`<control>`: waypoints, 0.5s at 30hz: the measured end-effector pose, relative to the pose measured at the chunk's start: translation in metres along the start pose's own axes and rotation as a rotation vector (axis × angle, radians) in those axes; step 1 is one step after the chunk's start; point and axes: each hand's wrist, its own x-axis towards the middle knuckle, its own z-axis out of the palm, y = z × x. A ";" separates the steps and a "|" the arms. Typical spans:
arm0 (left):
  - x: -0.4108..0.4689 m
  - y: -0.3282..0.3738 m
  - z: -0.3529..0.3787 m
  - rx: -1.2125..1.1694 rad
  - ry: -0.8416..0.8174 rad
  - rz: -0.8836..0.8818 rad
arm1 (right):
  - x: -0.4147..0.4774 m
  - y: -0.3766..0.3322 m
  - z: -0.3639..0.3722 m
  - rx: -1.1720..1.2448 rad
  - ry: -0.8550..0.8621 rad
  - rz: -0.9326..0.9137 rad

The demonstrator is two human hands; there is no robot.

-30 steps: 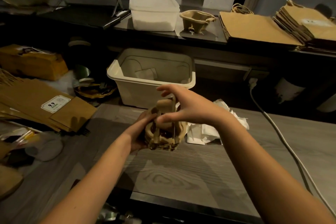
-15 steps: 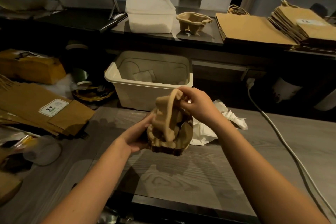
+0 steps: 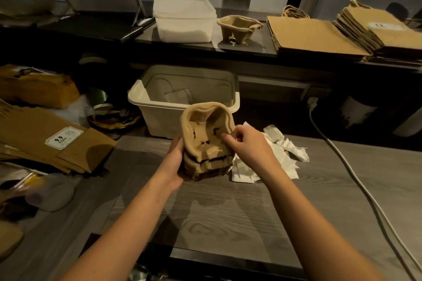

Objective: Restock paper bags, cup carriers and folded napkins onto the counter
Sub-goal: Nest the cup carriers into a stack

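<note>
Beyond the grey desk (image 3: pixel 228 212), a cream plastic bin (image 3: pixel 159 121) holds pale folded paper (image 3: pixel 177 97); left hand (image 3: pixel 174 159) and right hand (image 3: pixel 249 146) grip stacked brown pulp cup carriers (image 3: pixel 205 137).

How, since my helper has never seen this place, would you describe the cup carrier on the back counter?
Find the dark back counter along the wall. Between the white lidded tub and the flat paper bags sits the cup carrier: the only moulded brown tray with cup wells.
</note>
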 end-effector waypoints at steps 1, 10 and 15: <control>0.001 -0.001 0.000 -0.006 0.005 -0.002 | 0.000 0.002 0.001 -0.045 -0.034 0.010; 0.003 -0.009 -0.002 0.040 0.111 0.033 | 0.002 0.008 -0.001 -0.316 -0.361 0.136; 0.003 -0.011 0.000 0.104 0.074 0.051 | -0.001 0.011 0.005 -0.443 -0.236 0.082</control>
